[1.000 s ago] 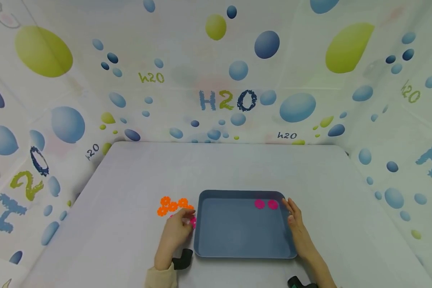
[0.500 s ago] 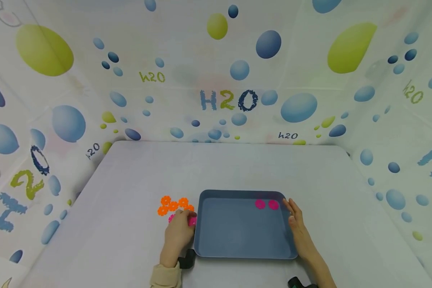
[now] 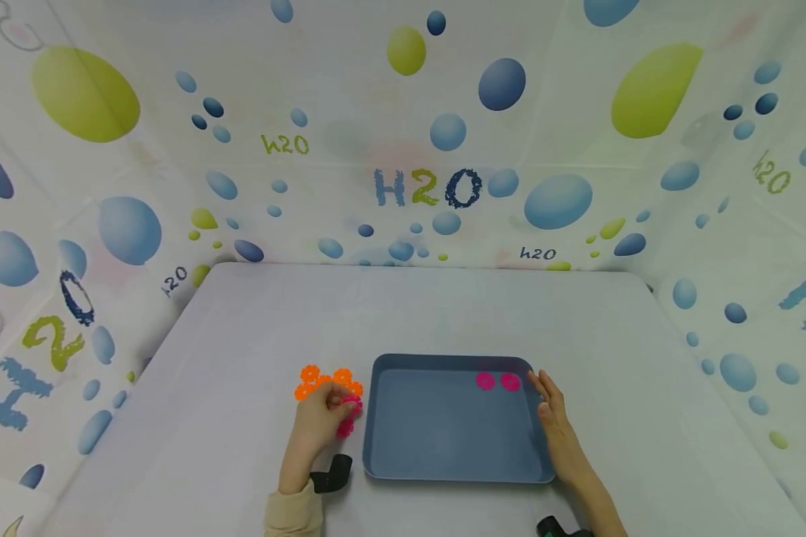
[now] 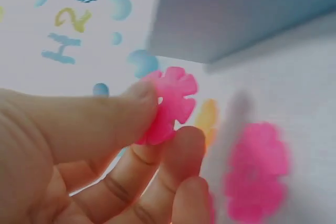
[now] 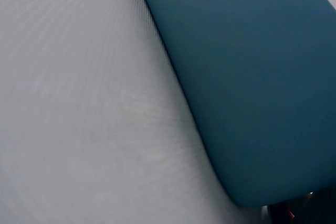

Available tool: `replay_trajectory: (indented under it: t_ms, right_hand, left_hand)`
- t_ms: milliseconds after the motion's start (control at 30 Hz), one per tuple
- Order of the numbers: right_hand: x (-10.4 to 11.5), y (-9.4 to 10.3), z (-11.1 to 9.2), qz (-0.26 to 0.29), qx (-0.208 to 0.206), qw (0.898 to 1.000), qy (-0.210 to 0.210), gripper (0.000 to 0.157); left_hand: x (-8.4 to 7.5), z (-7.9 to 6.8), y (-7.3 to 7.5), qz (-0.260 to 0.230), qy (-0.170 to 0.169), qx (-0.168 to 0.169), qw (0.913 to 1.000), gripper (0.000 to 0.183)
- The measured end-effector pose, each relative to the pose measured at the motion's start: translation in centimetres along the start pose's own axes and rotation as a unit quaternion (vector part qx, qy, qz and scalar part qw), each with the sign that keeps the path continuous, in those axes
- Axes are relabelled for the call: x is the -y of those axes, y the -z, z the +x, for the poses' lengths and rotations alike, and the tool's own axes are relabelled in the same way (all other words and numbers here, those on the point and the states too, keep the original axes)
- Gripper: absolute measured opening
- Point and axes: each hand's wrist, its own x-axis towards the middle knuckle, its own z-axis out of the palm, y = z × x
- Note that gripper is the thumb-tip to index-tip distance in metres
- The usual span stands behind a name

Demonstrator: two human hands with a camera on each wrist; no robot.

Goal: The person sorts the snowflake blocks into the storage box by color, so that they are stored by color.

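Observation:
Between thumb and fingers my left hand (image 3: pixel 319 418) pinches a pink flower-shaped disc (image 4: pixel 176 100) with notched petals, just left of the tray. Another pink disc (image 3: pixel 345 429) lies on the table beside that hand, and in the left wrist view a blurred pink disc (image 4: pixel 257 171) shows to the right of the fingers. Several orange flower-shaped discs (image 3: pixel 310 373) lie behind the hand, partly covered by it. My right hand (image 3: pixel 559 432) rests against the right side of the blue-grey tray (image 3: pixel 457 440), fingers straight along its rim. Two pink discs (image 3: pixel 498 381) lie in the tray's far right corner.
The tray stands on a white-covered table (image 3: pixel 430 313), its wall (image 5: pixel 252 87) filling much of the right wrist view. A printed curtain (image 3: pixel 336 89) with blue and green drops encloses the back and sides. A black wrist device (image 3: pixel 332 474) sits at my left wrist.
My left hand moves slightly toward the tray, then back left, now raising a pink disc in its fingers. The right hand and the tray stay in place.

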Motion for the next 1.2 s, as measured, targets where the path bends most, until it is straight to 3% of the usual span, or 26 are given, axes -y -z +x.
replay_trajectory:
  t_ms: [167,300,500,900,1200]
  right_hand:
    - [-0.1,0.0,0.1,-0.002,0.000,1.000,0.001,0.058]
    - [-0.1,0.1,0.1,-0.004,0.003,1.000,0.003,0.059]
    - [-0.1,0.1,0.0,-0.002,0.001,1.000,0.002,0.059]
    - [-0.3,0.1,0.0,0.009,0.003,1.000,-0.002,0.058]
    - [-0.2,0.1,0.0,0.003,-0.002,1.000,-0.005,0.056]
  left_hand:
    - [-0.9,0.7,1.0,-0.072,0.022,-0.011,0.9971,0.020]
    - [-1.9,1.3,1.1,-0.100,0.028,-0.020,0.9944,0.022]
    - [-4.2,2.3,0.5,-0.130,0.006,-0.015,0.9914,0.025]
    - [-9.3,4.2,-3.0,-0.133,-0.058,0.038,0.9888,0.022]
    - [-11.3,4.8,-6.5,-0.144,-0.066,0.088,0.9835,0.022]
